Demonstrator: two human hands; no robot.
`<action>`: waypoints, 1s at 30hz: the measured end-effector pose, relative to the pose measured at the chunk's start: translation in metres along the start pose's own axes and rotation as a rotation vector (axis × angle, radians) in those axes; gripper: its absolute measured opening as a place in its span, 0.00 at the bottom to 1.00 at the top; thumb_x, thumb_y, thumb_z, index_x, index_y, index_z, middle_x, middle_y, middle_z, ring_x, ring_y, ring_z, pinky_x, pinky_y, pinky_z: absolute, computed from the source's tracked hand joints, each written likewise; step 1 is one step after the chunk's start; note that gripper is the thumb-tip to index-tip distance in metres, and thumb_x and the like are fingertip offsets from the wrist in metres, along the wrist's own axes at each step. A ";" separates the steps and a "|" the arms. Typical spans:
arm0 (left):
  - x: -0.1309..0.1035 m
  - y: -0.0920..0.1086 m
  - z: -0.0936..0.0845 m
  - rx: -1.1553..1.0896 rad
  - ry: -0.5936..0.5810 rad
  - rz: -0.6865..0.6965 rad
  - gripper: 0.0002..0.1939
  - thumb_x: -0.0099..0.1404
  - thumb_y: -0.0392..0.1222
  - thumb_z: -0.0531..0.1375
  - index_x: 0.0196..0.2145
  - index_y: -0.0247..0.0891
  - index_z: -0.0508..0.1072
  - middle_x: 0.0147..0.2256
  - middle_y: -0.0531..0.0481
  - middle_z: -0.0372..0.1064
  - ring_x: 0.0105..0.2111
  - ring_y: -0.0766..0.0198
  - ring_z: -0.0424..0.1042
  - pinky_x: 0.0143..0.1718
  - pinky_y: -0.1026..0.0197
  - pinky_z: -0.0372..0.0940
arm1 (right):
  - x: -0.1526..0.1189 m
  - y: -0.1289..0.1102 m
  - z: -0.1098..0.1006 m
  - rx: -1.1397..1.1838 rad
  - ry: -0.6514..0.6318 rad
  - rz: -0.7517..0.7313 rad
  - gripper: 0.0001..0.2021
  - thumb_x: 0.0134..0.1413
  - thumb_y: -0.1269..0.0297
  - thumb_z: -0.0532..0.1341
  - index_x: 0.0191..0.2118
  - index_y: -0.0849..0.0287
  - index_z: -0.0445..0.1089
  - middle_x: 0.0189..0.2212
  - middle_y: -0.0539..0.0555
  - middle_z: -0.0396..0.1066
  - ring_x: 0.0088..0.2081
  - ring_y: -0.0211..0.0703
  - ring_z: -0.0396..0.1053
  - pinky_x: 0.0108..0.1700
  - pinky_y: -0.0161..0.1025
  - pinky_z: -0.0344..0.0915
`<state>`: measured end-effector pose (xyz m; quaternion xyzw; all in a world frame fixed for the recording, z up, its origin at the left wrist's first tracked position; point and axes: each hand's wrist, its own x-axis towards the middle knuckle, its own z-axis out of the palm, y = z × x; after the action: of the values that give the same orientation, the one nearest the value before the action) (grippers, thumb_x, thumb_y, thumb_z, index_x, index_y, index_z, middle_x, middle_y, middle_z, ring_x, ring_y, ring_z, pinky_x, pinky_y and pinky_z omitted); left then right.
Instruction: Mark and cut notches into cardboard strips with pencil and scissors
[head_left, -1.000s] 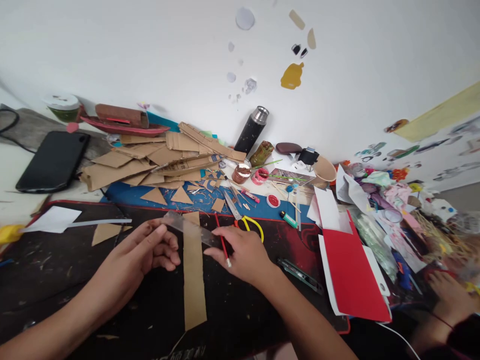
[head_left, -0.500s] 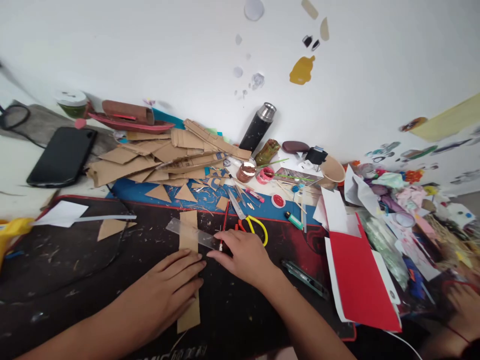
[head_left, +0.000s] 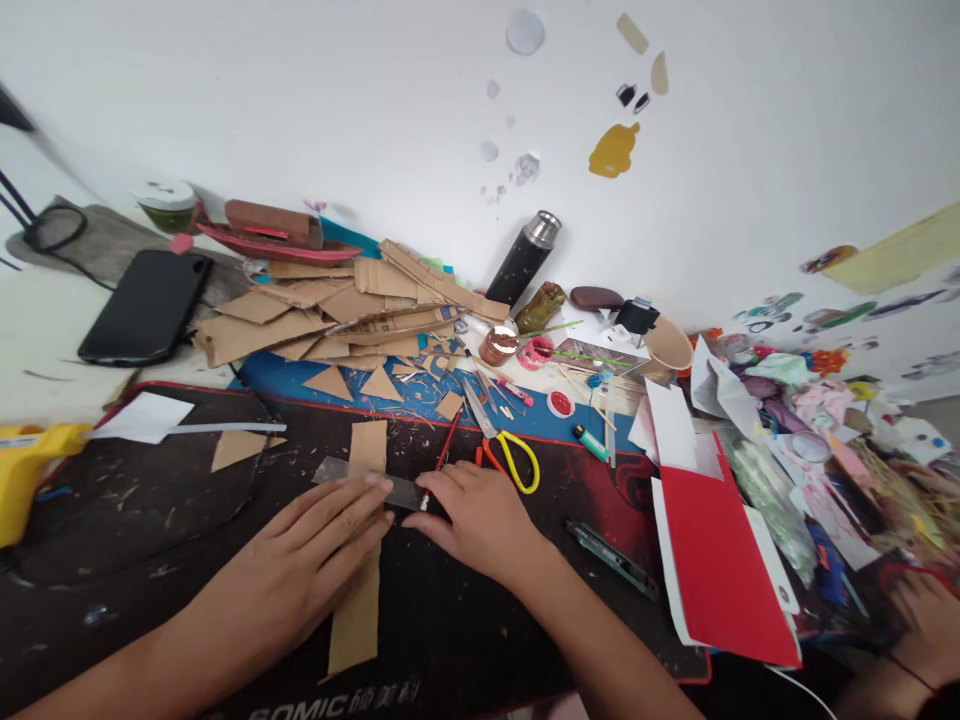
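Note:
A clear ruler (head_left: 405, 492) lies crosswise over a narrow cardboard strip (head_left: 355, 620) on the dark mat. My left hand (head_left: 311, 550) rests flat over both, its fingers stretched out and pressing the ruler against the strip. At the ruler's right end, my right hand (head_left: 480, 515) closes thumb and forefinger around it. A thin red stick, perhaps a pencil (head_left: 450, 438), runs beneath the right forefinger; its pale end shows between finger and thumb. Yellow-and-orange-handled scissors (head_left: 517, 462) lie just beyond the right hand.
Cardboard scraps (head_left: 262, 330) pile up behind the mat. A yellow glue gun (head_left: 34, 470) is at left, below a black phone (head_left: 146, 305). To the right are a box cutter (head_left: 611, 555) and a red folder (head_left: 724, 560). Paint jars (head_left: 499, 345) and a flask (head_left: 525, 260) stand behind. Another person's hand (head_left: 926, 610) is at far right.
The ruler and cardboard strip have shifted left and turned slightly. My left hand has slid forward onto the ruler. My right hand has moved a little left, and the red stick's near end with it.

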<state>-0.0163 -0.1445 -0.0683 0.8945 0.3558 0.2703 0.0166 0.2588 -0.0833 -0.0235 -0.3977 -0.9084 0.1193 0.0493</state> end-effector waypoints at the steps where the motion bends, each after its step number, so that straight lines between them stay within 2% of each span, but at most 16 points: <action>1: 0.001 -0.001 0.002 0.036 -0.016 0.004 0.22 0.78 0.33 0.56 0.64 0.38 0.80 0.70 0.39 0.74 0.70 0.49 0.72 0.78 0.47 0.55 | 0.001 -0.001 -0.001 -0.012 0.003 -0.004 0.22 0.78 0.43 0.65 0.55 0.60 0.79 0.43 0.61 0.85 0.45 0.55 0.82 0.44 0.46 0.75; 6: 0.002 -0.003 0.006 0.118 -0.033 0.022 0.22 0.79 0.34 0.54 0.63 0.37 0.81 0.69 0.38 0.76 0.66 0.49 0.76 0.75 0.47 0.56 | 0.005 -0.002 -0.005 -0.055 0.012 -0.012 0.25 0.79 0.42 0.62 0.53 0.61 0.81 0.41 0.61 0.84 0.44 0.56 0.80 0.44 0.47 0.75; 10: 0.001 -0.003 0.006 0.111 -0.043 0.015 0.24 0.79 0.33 0.53 0.65 0.36 0.80 0.69 0.39 0.76 0.67 0.49 0.75 0.74 0.48 0.56 | 0.001 0.002 -0.004 -0.021 0.058 0.016 0.20 0.80 0.47 0.64 0.52 0.60 0.81 0.41 0.60 0.86 0.45 0.56 0.81 0.46 0.47 0.75; 13: -0.002 -0.004 0.007 0.094 -0.060 0.028 0.25 0.78 0.33 0.56 0.67 0.37 0.78 0.71 0.38 0.74 0.69 0.49 0.74 0.74 0.48 0.57 | -0.004 0.007 -0.002 0.059 0.161 0.050 0.15 0.81 0.52 0.64 0.53 0.59 0.82 0.43 0.59 0.87 0.45 0.54 0.82 0.49 0.46 0.76; 16: -0.003 -0.006 0.009 0.084 -0.054 0.018 0.25 0.78 0.34 0.56 0.68 0.38 0.78 0.70 0.39 0.74 0.68 0.49 0.74 0.74 0.48 0.57 | -0.009 0.013 -0.006 0.169 0.307 0.100 0.14 0.81 0.53 0.64 0.51 0.57 0.83 0.41 0.59 0.87 0.43 0.52 0.84 0.49 0.44 0.77; 21: -0.003 -0.006 0.009 0.111 -0.053 0.036 0.24 0.79 0.35 0.56 0.68 0.36 0.77 0.70 0.38 0.74 0.68 0.48 0.74 0.73 0.47 0.57 | -0.014 0.014 -0.037 0.345 0.559 0.209 0.13 0.79 0.57 0.64 0.44 0.56 0.84 0.35 0.56 0.87 0.32 0.45 0.83 0.38 0.39 0.77; 25: -0.004 -0.005 0.010 0.104 -0.051 0.016 0.25 0.79 0.35 0.55 0.68 0.37 0.77 0.71 0.39 0.74 0.69 0.48 0.74 0.73 0.47 0.58 | -0.016 0.010 -0.063 0.448 0.686 0.279 0.12 0.78 0.61 0.64 0.40 0.55 0.82 0.26 0.50 0.82 0.26 0.42 0.80 0.33 0.36 0.75; 27: -0.004 -0.005 0.011 0.088 -0.055 -0.003 0.24 0.79 0.35 0.56 0.69 0.38 0.77 0.71 0.38 0.74 0.69 0.48 0.74 0.74 0.47 0.58 | -0.015 0.008 -0.067 0.442 0.666 0.283 0.14 0.78 0.61 0.63 0.38 0.54 0.82 0.24 0.50 0.80 0.24 0.42 0.78 0.32 0.36 0.74; 30: -0.004 -0.004 0.011 0.062 -0.054 -0.037 0.25 0.80 0.37 0.56 0.70 0.39 0.76 0.70 0.39 0.74 0.69 0.48 0.74 0.74 0.48 0.58 | -0.011 0.005 -0.062 0.388 0.584 0.224 0.16 0.79 0.58 0.61 0.37 0.54 0.81 0.25 0.50 0.81 0.25 0.43 0.79 0.33 0.36 0.74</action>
<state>-0.0155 -0.1422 -0.0806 0.8948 0.3799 0.2346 0.0037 0.2815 -0.0770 0.0353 -0.4952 -0.7673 0.1755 0.3678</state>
